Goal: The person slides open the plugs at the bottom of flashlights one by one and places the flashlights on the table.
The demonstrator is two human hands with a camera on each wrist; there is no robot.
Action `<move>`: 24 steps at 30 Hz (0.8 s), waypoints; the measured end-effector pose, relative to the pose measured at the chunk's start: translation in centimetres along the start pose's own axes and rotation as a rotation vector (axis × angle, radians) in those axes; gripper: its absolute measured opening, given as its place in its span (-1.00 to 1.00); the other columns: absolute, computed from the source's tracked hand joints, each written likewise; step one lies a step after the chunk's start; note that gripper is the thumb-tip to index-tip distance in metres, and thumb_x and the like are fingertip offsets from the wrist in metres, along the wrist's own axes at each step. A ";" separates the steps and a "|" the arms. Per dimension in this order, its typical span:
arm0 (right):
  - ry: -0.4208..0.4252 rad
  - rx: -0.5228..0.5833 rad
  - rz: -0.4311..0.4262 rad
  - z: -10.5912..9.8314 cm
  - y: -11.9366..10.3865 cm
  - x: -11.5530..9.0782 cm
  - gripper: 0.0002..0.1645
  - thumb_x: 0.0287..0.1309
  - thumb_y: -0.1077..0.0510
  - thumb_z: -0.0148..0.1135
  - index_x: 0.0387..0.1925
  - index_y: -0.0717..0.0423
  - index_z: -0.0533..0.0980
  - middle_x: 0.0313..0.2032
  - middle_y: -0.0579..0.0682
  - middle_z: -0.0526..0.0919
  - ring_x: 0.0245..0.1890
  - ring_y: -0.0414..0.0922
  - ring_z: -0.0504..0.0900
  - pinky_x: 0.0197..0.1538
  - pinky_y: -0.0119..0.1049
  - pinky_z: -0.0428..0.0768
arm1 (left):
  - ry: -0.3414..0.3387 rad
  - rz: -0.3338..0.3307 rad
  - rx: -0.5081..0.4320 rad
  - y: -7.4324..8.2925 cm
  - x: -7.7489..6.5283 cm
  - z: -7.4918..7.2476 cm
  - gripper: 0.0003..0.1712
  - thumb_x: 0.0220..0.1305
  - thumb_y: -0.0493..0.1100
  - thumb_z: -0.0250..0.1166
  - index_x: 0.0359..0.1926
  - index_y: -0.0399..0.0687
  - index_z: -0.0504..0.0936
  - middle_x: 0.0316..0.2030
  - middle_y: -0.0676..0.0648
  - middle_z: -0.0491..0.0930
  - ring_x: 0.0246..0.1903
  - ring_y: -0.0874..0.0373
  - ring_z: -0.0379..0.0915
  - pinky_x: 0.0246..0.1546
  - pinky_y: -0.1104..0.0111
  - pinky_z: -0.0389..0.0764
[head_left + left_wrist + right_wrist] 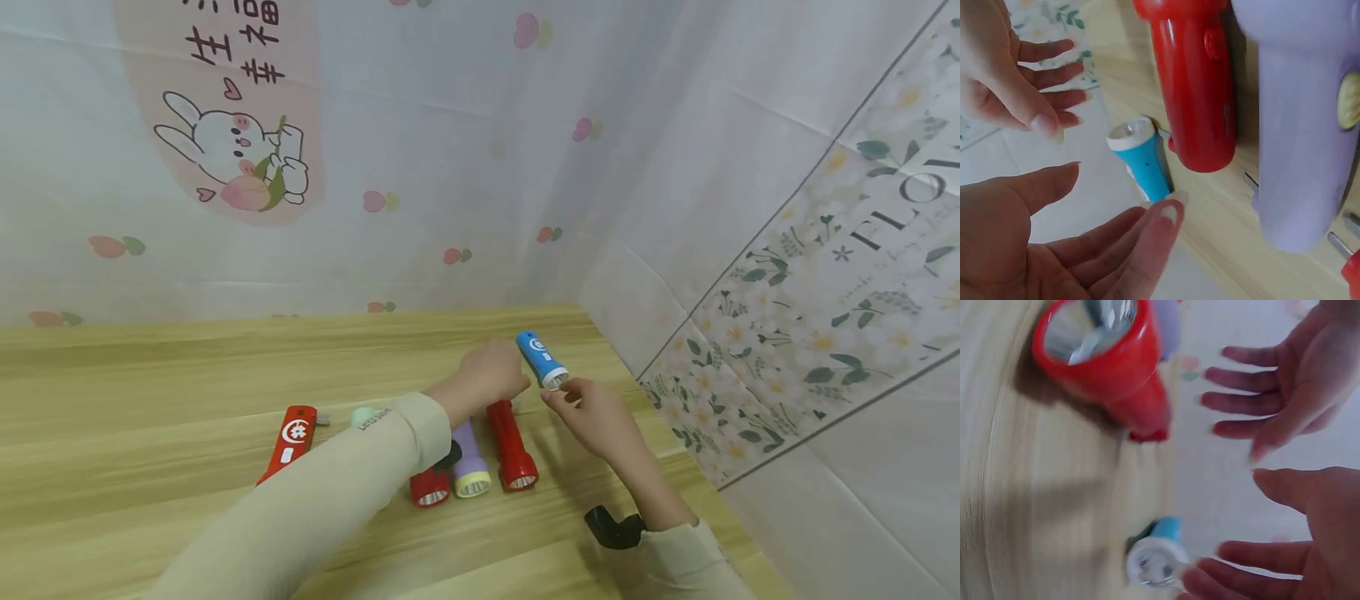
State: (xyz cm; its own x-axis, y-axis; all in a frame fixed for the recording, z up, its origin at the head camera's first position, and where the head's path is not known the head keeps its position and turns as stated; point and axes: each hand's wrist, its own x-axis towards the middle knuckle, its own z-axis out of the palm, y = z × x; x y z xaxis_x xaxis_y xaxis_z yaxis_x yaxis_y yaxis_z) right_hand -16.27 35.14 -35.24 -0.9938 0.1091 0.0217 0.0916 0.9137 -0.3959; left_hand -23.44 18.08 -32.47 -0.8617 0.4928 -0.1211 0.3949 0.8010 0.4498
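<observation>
A small blue flashlight (542, 358) with a white head lies on the table, its lens toward me. My right hand (600, 421) is beside it, fingertips at the white head (1154, 562); whether they touch it I cannot tell. Its thumb stands apart from the fingers. On the other side, my left hand (1079, 244) is held over the table with thumb and fingers spread, holding nothing. Below the left hand lies a red flashlight (512, 450), beside a purple flashlight (468, 458) with a yellow rim and another red flashlight (430, 487), partly hidden by my sleeve.
Farther left lies one more red flashlight (294, 437) with a metal prong sticking out. A pale green object (363, 415) is partly covered by my left sleeve. Patterned cloth (420, 167) borders the wooden table (187, 367) at the back and right.
</observation>
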 end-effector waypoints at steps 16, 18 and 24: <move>0.055 0.023 0.149 3.0 3.0 5.7 -0.05 0.33 -0.25 0.21 0.41 0.40 0.27 0.31 0.42 0.44 0.29 0.32 0.48 0.27 0.23 0.52 | -0.031 -0.072 -0.132 0.0 4.7 2.0 -0.65 0.39 -0.03 0.24 0.02 -0.20 0.67 -0.02 -0.10 0.66 -0.30 0.12 0.43 -0.34 0.32 0.52; 0.056 0.049 0.175 3.4 3.1 6.2 -0.04 0.33 -0.24 0.19 0.42 0.40 0.24 0.31 0.41 0.45 0.28 0.29 0.50 0.28 0.20 0.53 | -0.032 -0.096 -0.158 0.1 5.1 2.3 -0.65 0.40 -0.06 0.22 0.03 -0.21 0.66 -0.01 -0.12 0.66 -0.30 0.11 0.43 -0.35 0.32 0.54; 0.142 0.084 0.176 4.7 3.8 6.8 -0.28 0.33 -0.15 0.23 0.21 0.39 0.47 0.01 0.34 0.67 -0.07 0.16 0.66 -0.06 -0.01 0.66 | -0.072 -0.134 -0.240 0.3 5.8 3.3 -0.64 0.43 -0.09 0.19 0.06 -0.26 0.63 0.00 -0.14 0.64 -0.28 0.10 0.42 -0.34 0.35 0.51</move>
State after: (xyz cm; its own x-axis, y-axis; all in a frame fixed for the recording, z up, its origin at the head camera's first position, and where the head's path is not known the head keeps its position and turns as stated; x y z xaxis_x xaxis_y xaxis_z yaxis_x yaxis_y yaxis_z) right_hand -22.94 37.53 -40.92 -0.9435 0.3235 0.0724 0.2514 0.8406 -0.4797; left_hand -27.25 22.23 -35.96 -0.8729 0.4175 -0.2526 0.1848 0.7619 0.6208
